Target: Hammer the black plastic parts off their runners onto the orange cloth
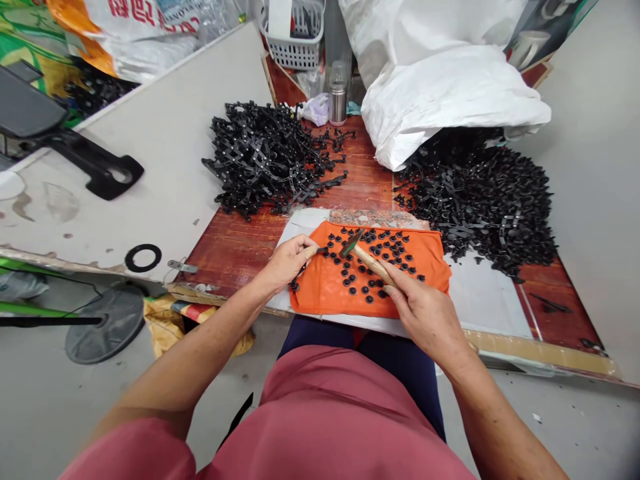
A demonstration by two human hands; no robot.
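Observation:
My right hand (425, 308) is closed around the wooden handle of a hammer (373, 263), whose dark metal head is over an orange cloth (320, 293). Scattered across the cloth are many small round black plastic pieces (353, 291), each with a short stem. At the cloth's left edge, my left hand (289, 263) pinches a black plastic part (320, 250). Its tip lies close to the small pieces left of the hammer head. Most of that part is hidden by the fingers, and its full shape does not show.
A tangled heap of black plastic parts (260, 157) lies at the back left of the red-brown table (220, 247). Another heap (490, 200) spills from a white sack (450, 87) at right. A metal flask (338, 101) and a white basket (295, 50) stand behind.

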